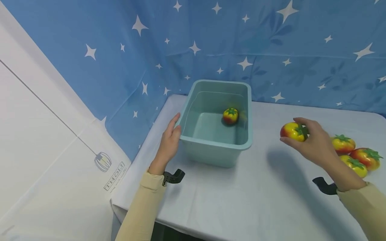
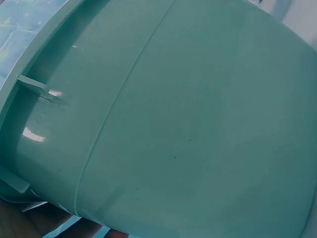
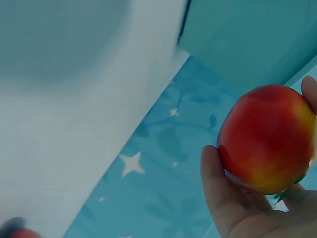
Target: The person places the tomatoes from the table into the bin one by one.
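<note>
A light teal plastic bin (image 1: 215, 146) stands on the white-covered table, with one red-and-yellow tomato (image 1: 230, 116) lying on its floor. My left hand (image 1: 167, 142) holds the bin's left rim near the front corner; in the left wrist view the bin's outer wall (image 2: 198, 119) fills most of the picture, and only part of the fingers shows at the bottom left. To the right of the bin, my right hand (image 1: 316, 142) pinches another tomato (image 1: 292, 131) between thumb and fingers, above the table. The right wrist view shows this tomato's (image 3: 267, 139) red side, its green leaves partly hidden.
Beyond my right hand, several more tomatoes (image 1: 365, 158) sit close together on the table's right side. A blue star-patterned cloth (image 1: 211, 40) hangs behind the table, and a white printed cloth (image 1: 60, 140) hangs on the left. The table's front edge (image 1: 181, 231) runs along the bottom.
</note>
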Motion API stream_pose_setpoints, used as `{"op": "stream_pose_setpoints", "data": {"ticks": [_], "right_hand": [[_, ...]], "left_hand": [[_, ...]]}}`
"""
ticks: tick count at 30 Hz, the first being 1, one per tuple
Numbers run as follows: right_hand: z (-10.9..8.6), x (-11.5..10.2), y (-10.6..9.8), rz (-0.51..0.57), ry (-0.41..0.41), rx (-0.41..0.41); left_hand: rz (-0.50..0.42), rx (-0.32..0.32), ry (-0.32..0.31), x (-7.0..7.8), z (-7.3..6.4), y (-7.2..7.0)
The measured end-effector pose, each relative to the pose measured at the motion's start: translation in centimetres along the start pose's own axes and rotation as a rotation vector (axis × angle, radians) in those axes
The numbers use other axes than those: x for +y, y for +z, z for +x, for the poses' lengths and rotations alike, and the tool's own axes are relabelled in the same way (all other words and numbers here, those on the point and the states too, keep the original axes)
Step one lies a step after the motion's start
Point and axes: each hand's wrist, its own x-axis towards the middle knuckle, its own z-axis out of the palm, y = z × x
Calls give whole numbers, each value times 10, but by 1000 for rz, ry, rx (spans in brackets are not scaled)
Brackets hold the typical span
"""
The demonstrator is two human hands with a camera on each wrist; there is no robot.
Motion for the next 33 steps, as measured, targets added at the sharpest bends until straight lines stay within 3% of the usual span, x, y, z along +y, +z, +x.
{"op": "stream_pose_setpoints", "data": {"ticks": [10, 20, 27, 33], "right_hand": [[17, -40, 10, 81, -99, 40], [34, -77, 9, 83, -196, 86], [40, -104, 13, 146, -242, 57], [43, -118, 19, 185, -259, 40]], "left_hand": [[18, 16, 4, 2, -1, 1], [23, 10, 11, 2, 0, 1], [31, 19, -8, 0, 0, 0], [11, 17, 19, -2, 1, 2]]}}
